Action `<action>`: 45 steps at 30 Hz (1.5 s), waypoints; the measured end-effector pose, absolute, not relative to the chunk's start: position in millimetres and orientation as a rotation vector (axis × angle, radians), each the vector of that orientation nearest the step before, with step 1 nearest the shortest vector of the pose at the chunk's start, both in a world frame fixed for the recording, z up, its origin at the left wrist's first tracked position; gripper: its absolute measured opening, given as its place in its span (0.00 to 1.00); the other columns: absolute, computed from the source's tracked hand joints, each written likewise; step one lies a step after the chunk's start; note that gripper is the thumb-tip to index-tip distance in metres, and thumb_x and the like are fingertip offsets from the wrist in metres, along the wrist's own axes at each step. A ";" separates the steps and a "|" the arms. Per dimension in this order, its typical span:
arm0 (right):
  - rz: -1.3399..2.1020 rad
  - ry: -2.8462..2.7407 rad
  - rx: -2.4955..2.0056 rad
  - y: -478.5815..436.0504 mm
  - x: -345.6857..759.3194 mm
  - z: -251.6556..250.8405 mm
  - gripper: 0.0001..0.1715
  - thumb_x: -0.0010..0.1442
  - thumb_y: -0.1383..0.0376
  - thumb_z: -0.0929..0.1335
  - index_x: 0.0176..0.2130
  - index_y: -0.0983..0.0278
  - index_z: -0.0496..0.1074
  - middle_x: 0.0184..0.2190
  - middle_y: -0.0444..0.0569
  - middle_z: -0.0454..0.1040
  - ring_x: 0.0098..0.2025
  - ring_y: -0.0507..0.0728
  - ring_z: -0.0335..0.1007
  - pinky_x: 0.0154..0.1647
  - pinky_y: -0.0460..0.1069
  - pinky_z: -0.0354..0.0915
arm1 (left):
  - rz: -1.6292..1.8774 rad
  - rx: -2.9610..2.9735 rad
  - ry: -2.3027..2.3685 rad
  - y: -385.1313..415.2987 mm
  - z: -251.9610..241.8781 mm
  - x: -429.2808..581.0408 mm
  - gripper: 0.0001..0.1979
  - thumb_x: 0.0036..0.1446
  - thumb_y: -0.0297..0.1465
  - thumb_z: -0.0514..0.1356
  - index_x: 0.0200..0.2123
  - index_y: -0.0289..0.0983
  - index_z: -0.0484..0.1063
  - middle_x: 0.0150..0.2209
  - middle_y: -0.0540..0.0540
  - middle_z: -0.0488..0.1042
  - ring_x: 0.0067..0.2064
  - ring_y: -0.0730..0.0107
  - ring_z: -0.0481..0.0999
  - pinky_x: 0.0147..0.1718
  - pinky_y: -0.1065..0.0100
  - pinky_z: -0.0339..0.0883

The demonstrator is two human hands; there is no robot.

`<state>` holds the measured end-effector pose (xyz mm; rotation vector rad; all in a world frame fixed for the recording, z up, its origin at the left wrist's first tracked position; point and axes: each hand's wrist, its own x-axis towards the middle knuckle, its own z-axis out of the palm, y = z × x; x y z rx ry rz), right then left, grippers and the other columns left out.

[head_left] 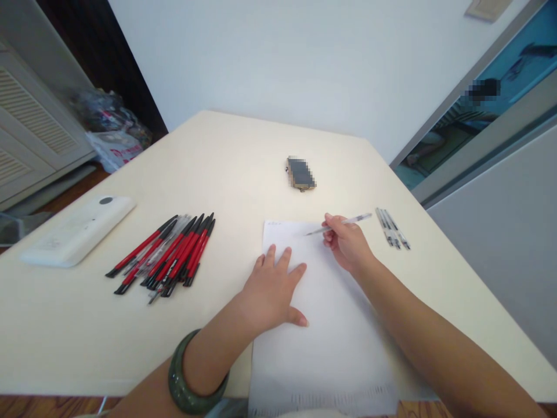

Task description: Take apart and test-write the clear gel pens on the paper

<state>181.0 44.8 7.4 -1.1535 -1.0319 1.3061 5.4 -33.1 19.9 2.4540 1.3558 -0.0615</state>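
Paper overhangs desk's near edge; open gap to red pens. Left hand: spread flat on paper (gripping nothing). Right hand: pinched around clear pen, near paper's far edge.

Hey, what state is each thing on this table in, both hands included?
Paper: lying flat, faint marks near its top and bottom edges.
Left hand: open, resting on the paper.
Clear pen: slanted, tip toward the paper, contact unclear.
Right hand: closed around the clear pen.
Red-and-black pens: loosely piled.
Pens at far right: lying side by side.
Dark item: lying down, details blurred.
White device: lying flat.
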 end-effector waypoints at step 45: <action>1.225 -0.834 -1.119 27.9 241.0 19.3 0.15 0.51 0.56 0.62 0.29 0.64 0.68 0.17 0.39 0.56 0.17 0.46 0.53 0.17 0.42 0.56 | -0.222 2.391 1.388 -29.0 21.3 9.8 0.47 0.33 0.55 0.56 0.57 0.44 0.47 0.60 0.37 0.38 0.59 0.41 0.33 0.51 0.46 0.39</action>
